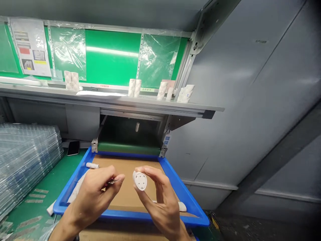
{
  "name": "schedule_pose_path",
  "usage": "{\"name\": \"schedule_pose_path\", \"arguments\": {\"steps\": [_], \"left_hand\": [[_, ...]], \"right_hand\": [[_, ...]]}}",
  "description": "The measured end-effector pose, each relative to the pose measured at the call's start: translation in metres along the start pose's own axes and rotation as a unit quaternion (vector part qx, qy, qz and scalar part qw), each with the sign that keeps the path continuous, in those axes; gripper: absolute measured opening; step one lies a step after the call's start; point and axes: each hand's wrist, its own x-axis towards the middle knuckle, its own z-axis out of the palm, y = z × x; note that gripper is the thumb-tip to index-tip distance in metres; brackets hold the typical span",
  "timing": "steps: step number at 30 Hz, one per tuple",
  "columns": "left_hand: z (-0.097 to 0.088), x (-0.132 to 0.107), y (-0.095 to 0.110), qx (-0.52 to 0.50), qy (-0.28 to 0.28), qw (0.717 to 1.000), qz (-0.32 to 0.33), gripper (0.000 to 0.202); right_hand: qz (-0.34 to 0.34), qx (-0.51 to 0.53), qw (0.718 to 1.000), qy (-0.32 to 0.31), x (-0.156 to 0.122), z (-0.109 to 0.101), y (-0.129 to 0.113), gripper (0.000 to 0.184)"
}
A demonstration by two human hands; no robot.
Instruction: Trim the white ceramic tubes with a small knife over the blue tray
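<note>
My right hand pinches a white cylinder narrowly between thumb and fingertips, turned so its round end faces me. That end is pale and smooth, with three small dark holes. My left hand is closed in a tight pinch on a small metal bit, too small to name, its tip just apart from the cylinder. Below my fingers lies a blue tray lined with cardboard. A white tube sits just past my left fingers, and a white piece lies just beyond my right fingers. Farther ahead, more white cylinders stand on a shelf.
</note>
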Motion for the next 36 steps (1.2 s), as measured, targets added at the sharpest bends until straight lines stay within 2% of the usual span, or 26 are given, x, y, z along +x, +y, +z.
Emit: {"name": "schedule_pose_path", "arguments": {"steps": [7,11,14,21,24,29,36], "left_hand": [[-0.003,0.003,-0.001,0.048,0.018,0.999,0.01,0.038],[-0.005,0.004,-0.002,0.049,0.018,0.999,0.009,0.038],[-0.006,0.006,-0.001,0.047,0.014,0.999,0.008,0.038],[-0.006,0.005,-0.006,0.045,0.013,0.999,-0.001,0.039],[-0.006,0.005,-0.009,0.045,0.005,0.999,-0.013,0.04],[-0.006,0.008,-0.01,0.034,-0.012,0.999,-0.033,0.04],[-0.005,0.007,-0.011,0.052,-0.026,0.998,-0.025,0.039]], "right_hand": [[-0.08,-0.007,0.996,-0.025,0.0,-0.001,-0.022,0.063],[-0.101,-0.034,0.994,-0.028,-0.003,0.0,-0.035,0.067],[-0.11,-0.056,0.992,-0.041,-0.001,-0.001,-0.038,0.063],[-0.173,-0.083,0.976,-0.1,0.011,-0.004,-0.02,0.049],[-0.162,-0.099,0.974,-0.122,0.009,-0.002,-0.012,0.048],[-0.12,-0.055,0.979,-0.152,0.004,-0.002,-0.004,0.04],[-0.133,-0.07,0.977,-0.154,0.005,-0.002,-0.002,0.038]]}}
